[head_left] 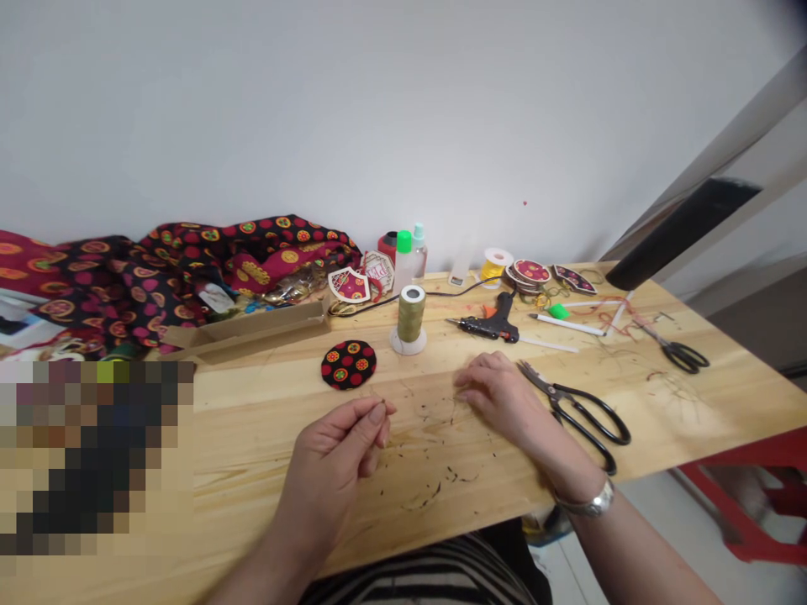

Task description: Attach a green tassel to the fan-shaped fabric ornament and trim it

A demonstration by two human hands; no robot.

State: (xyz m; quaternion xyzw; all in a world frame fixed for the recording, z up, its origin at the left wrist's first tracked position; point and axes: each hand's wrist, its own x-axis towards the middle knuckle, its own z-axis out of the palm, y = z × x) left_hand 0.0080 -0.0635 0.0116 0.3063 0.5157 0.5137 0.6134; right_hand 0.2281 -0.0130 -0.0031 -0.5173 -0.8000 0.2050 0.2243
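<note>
My left hand (340, 445) is closed in a pinch above the wooden table; something tiny and dark shows at its fingertips, too small to name. My right hand (498, 395), with a silver bracelet at the wrist, is low over the table with curled fingers, slightly blurred; whether it holds anything is unclear. Beyond my left hand lies a round patterned black fabric piece (349, 365). An olive thread spool (412, 319) stands upright behind both hands. Black-handled scissors (583, 412) lie right of my right hand. Dark thread scraps (441, 483) are scattered between my hands.
A black glue gun (495, 322), a white stick pen (571, 324) and smaller scissors (681, 353) lie at the right. Patterned cloth (139, 269) and a cardboard tray (258, 334) are at the left. Bottles (403, 260) stand near the wall. A red stool (744, 496) is beyond the table's right edge.
</note>
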